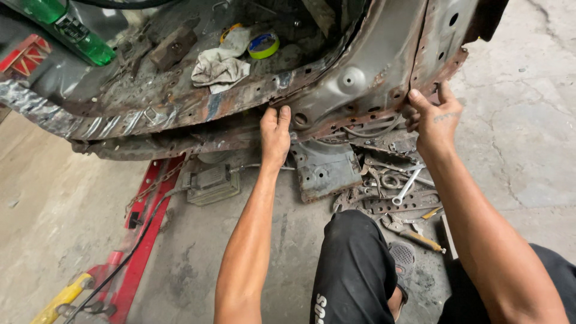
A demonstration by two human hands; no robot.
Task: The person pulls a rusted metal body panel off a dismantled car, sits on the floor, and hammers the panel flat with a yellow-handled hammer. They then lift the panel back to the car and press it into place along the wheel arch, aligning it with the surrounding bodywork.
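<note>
Body panel [360, 84] under my left hand [275, 137] and right hand [435, 120] is bare sheet metal, rusty, rough and flaky along the seam, matt grey elsewhere. Rag [221, 67] is dirty crumpled cloth, tape roll [264, 45] and green bottle [90, 45] glossy plastic. Floor [72, 198] is rough, cracked concrete; wrench [408, 186] is smooth bright steel, jack frame [147, 222] chipped red-painted metal.

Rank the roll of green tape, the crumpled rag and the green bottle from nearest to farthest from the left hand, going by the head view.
From the left hand, which grips the rusty panel edge:
1. Crumpled rag, up and to the left inside the body shell. The roll of green tape, straight above, looks about as near; too close to call.
2. Green bottle, far upper left.
</note>
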